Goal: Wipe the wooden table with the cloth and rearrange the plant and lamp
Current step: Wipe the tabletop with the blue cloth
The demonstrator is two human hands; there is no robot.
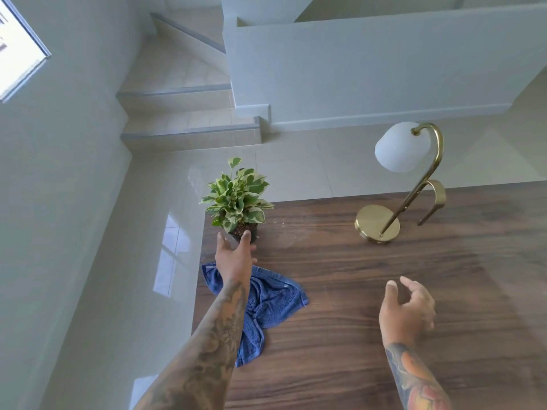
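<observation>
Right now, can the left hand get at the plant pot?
Probably yes. The left hand is open, right at the plant pot by the table corner, with nothing between them; the cloth lies behind it.

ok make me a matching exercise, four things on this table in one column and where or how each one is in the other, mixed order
1 blue towelling cloth
2 green-and-cream potted plant
3 brass lamp with white shade
4 right hand

A at the table's far left corner
B crumpled under the left forearm
C far right, on a round base
D open, fingers loosely curled, holding nothing

Pairs: 1-B, 2-A, 3-C, 4-D
</observation>
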